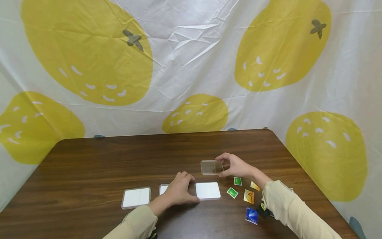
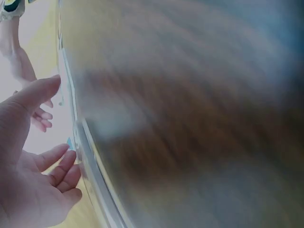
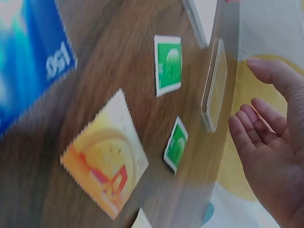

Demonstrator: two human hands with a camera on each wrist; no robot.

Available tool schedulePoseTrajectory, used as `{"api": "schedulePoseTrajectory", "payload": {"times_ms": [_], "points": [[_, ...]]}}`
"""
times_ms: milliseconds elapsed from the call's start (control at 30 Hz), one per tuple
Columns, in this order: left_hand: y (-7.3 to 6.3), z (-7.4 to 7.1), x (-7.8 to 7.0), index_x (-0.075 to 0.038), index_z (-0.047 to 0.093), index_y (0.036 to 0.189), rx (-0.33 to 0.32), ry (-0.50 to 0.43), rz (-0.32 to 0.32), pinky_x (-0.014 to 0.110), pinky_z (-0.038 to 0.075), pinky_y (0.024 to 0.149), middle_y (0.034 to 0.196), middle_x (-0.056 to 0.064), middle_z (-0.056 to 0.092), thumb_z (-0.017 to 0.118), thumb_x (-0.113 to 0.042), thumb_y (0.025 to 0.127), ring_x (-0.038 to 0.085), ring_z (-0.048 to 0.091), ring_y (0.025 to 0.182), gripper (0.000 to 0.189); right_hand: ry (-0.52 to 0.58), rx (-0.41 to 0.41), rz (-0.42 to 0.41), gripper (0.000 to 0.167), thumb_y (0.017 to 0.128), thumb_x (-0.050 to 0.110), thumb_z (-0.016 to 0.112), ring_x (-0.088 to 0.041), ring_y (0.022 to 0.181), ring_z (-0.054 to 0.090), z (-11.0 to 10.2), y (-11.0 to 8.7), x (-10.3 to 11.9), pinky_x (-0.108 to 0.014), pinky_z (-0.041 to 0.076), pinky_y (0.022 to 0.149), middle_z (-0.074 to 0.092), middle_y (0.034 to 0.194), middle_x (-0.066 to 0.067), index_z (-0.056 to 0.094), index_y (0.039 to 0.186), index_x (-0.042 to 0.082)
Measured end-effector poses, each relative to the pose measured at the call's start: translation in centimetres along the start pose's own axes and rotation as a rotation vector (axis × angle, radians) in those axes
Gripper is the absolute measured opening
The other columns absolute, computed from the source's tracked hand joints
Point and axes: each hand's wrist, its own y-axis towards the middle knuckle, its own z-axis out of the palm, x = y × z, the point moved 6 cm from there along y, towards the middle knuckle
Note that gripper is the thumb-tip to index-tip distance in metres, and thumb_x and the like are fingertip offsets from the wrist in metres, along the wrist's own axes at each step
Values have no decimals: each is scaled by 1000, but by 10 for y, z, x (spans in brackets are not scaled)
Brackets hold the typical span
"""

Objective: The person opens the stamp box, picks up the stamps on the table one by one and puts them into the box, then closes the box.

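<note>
My right hand (image 1: 235, 166) is beside a clear plastic case piece (image 1: 208, 167) on the table. In the right wrist view its fingers are relaxed, with a gap between them and the clear piece (image 3: 214, 85). My left hand (image 1: 179, 190) hovers or rests between two white-filled clear cases; contact cannot be told. Its thumb lies near the lower left corner of the right-hand case (image 1: 208, 191), and the hand partly covers the middle case (image 1: 162, 189). The left wrist view shows this hand (image 2: 40, 175) with thumb and fingers spread apart, holding nothing.
Another white-filled case (image 1: 136, 198) lies to the left. Right of the cases are two green stamps (image 1: 237, 181), an orange stamp (image 1: 249, 196), another orange one (image 1: 255, 186) partly under the right arm, and a blue stamp (image 1: 251, 215). A lemon-print cloth (image 1: 191, 66) hangs behind the table.
</note>
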Motion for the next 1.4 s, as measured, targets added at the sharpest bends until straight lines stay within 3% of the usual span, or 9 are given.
{"api": "schedulePoseTrajectory", "payload": {"times_ms": [167,467,800,1133,1400], "points": [[-6,-12,5,0,56,111,-26,-67,38,35,43,83,104,8,53,78,-40,63,21,46,96,67,2,16,-39,58,72,13,74,-35,104,48,6,0,11,-47,44,86,51,116,-22,48,119,-8],[-21,-26,24,0,55,111,-80,-100,81,41,41,87,107,8,54,78,-36,64,24,47,101,64,26,19,-75,58,72,13,73,-39,102,51,17,1,20,-46,44,86,53,113,-25,48,118,-10],[-51,-47,60,0,58,107,-117,-46,29,40,42,84,102,4,55,80,-38,59,23,47,99,65,97,-6,-65,56,73,13,72,-39,102,50,28,-2,31,-43,46,86,53,112,-25,49,118,-11],[-67,-53,72,2,57,107,-77,7,4,42,42,84,102,7,54,80,-47,56,25,48,98,74,94,-43,-39,57,74,15,73,-35,102,52,53,0,41,-39,46,86,54,111,-22,48,119,-10],[-68,-49,73,0,57,106,-44,-10,-12,40,42,82,100,6,54,81,-40,57,21,46,94,68,52,-60,-64,56,71,15,75,-30,97,55,82,8,62,-32,48,83,57,107,-19,52,116,-9]]}}
